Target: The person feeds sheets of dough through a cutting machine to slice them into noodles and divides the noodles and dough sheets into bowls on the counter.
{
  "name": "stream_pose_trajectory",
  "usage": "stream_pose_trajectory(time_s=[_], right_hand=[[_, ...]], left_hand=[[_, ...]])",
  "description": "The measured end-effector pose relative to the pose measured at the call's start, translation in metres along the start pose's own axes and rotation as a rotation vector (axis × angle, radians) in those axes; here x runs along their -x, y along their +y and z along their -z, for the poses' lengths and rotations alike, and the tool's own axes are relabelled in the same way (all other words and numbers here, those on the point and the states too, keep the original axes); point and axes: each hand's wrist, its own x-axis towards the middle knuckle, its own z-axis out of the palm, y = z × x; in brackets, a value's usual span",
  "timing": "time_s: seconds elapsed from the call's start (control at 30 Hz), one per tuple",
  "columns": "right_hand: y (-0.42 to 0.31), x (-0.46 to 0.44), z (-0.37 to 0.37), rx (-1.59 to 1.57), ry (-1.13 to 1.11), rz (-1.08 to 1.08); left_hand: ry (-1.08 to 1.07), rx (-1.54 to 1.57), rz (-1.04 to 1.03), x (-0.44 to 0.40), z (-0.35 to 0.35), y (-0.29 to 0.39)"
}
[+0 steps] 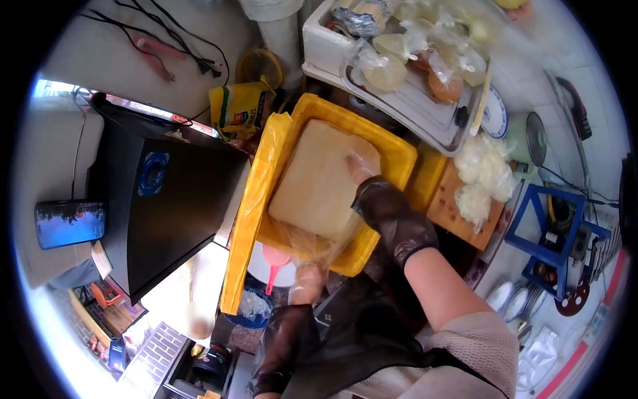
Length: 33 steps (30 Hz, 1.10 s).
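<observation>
readable text: none tbh | yellow packet (240,110), up-left of the right hand (361,167) fingers: print too blurry | round blue sticker (153,174) on black panel (193,213), left of those fingers: can't make it out either

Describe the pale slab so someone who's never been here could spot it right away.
Find the yellow tub in the middle of the view, right of the big black box. Inside it lies the pale slab, flat-topped, with the right hand on it. Unlike the small knotted bags on the nearby tray, it is one broad, blocky piece.
</observation>
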Motion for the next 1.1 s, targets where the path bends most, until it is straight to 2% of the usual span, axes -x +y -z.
stream_pose_trajectory(time_s=[0.03,0.07,0.13,0.2,0.27,0.37,0.4,0.47,0.53,0.57,0.63,0.7,0.77,0.9,0.93,0.97,1.1], right_hand=[[0.005,-0.005,-0.001,-0.446,0.052,-0.152],[0.006,-0.002,0.01,-0.443,0.05,-0.146],[0.004,0.018,0.041,-0.87,0.084,-0.131],[0.003,0.013,0.066,-1.087,0.107,-0.125],[0.003,-0.005,0.083,-0.413,0.133,-0.086],[0.012,-0.007,0.123,-0.53,0.051,0.002],[0.014,-0.009,0.139,-0.531,0.053,0.001],[0.018,-0.012,0.163,-0.741,-0.209,-0.106],[0.018,-0.012,0.163,-0.71,-0.177,-0.099],[0.017,-0.01,0.157,-0.678,-0.148,-0.092],[0.016,-0.007,0.142,-0.61,-0.088,-0.081],[0.017,-0.004,0.114,-0.577,-0.059,-0.078],[0.016,-0.001,0.083,-0.701,-0.16,-0.004],[0.01,0.006,0.058,-0.764,-0.259,-0.061],[0.014,0.006,0.044,-0.64,-0.135,0.107],[0.015,0.005,0.047,-0.509,-0.007,0.271],[0.012,0.003,0.09,-0.439,-0.043,0.16]], left_hand=[[0.042,0.023,0.048,0.001,-0.004,0.0],[0.044,0.028,0.051,0.0,-0.013,-0.002],[-0.02,0.025,0.063,-0.001,-0.025,-0.009],[0.011,0.104,0.039,0.003,-0.019,-0.004],[0.046,0.182,0.012,0.005,-0.005,0.007],[0.032,0.241,0.069,0.003,0.015,0.024],[0.112,0.351,0.127,0.002,0.019,0.03],[0.191,0.456,0.184,-0.001,0.017,0.033],[0.291,0.447,0.349,-0.003,0.002,0.027],[0.292,0.442,0.349,-0.002,-0.002,0.025],[0.584,0.481,0.412,0.001,-0.011,0.018],[0.593,0.392,0.451,-0.004,-0.028,0.0],[0.471,0.477,0.482,-0.005,-0.027,-0.007],[0.446,0.513,0.486,-0.006,-0.024,-0.01],[0.425,0.557,0.485,-0.006,-0.024,-0.012],[0.406,0.6,0.48,-0.007,-0.026,-0.015],[0.421,0.603,0.446,-0.008,-0.034,-0.022]])
